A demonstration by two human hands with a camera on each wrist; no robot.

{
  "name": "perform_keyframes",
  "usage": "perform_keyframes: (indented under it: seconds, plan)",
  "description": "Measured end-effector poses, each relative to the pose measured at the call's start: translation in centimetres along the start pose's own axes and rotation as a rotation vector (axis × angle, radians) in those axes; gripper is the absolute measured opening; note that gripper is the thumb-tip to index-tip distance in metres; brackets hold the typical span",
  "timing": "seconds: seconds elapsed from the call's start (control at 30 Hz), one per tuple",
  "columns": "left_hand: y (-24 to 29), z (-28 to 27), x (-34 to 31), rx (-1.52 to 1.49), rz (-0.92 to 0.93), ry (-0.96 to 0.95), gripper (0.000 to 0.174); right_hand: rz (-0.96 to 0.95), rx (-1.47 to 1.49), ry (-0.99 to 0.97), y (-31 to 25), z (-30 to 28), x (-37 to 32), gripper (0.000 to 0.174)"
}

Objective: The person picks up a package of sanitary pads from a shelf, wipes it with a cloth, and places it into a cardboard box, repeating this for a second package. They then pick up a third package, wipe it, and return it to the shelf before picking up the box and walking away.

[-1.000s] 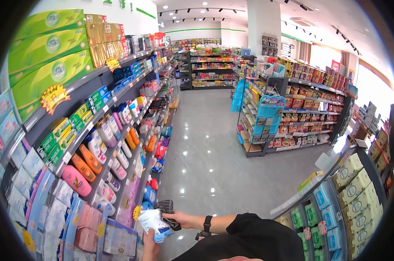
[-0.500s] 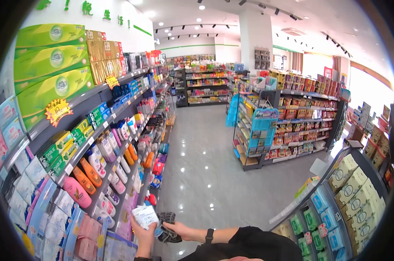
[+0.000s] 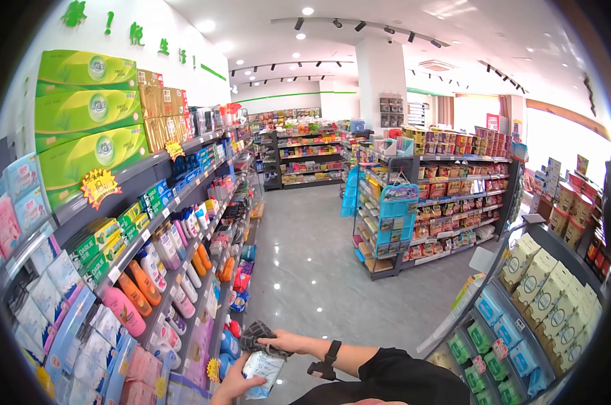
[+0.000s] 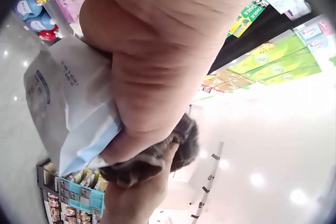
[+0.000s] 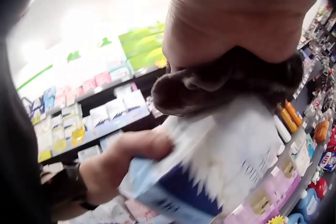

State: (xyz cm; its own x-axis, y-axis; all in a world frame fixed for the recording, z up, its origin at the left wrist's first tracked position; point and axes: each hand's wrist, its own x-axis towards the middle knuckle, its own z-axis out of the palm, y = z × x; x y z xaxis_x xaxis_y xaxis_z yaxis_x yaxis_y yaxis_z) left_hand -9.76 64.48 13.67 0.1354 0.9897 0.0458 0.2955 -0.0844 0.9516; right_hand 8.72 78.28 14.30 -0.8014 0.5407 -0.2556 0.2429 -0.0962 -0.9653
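A white-and-blue soft tissue pack (image 3: 265, 370) is low in the head view, with my left hand (image 3: 234, 381) gripping its left side. In the right wrist view, the left thumb (image 5: 155, 144) presses on the pack's face. My right hand (image 3: 288, 342) grips a dark checked cloth (image 3: 257, 334), bunched up at the pack's upper edge. The left wrist view shows the pack's pale back with small printed lettering (image 4: 68, 74), and the bunched cloth (image 4: 184, 140) close past the left fingers. Part of the pack is hidden behind the cloth and hand.
Close on the left runs a tall shelf with shampoo bottles (image 3: 123, 310), toothpaste boxes, and soft packs (image 3: 62, 270). A low rack of tissue packs (image 3: 511, 331) stands at the right. Grey floor (image 3: 299, 256) stretches ahead, with a snack shelf (image 3: 454, 202) beyond.
The pack has swung up toward the shelf, then back down to the right, and turned. The cloth has shifted from the pack's right side to its upper edge. The head view has tilted upward.
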Motion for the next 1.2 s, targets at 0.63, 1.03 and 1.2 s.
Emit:
perform_keyframes:
  seconds: [0.63, 1.03, 1.2]
  plan:
    - [0.5, 4.9, 8.0, 0.428, 0.309, 0.747, 0.092, -0.012, 0.969, 0.151, 4.3, 1.6, -2.6, 0.037]
    - [-0.2, 1.2, 7.8, -0.473, 0.179, 0.595, 0.059, -0.139, 0.797, 0.044, 4.5, -1.5, -1.6, 0.032]
    - [-0.7, 2.2, 6.7, -0.542, 0.11, 0.431, 0.069, -0.199, 0.808, 0.04, 4.3, -1.3, -0.4, 0.039]
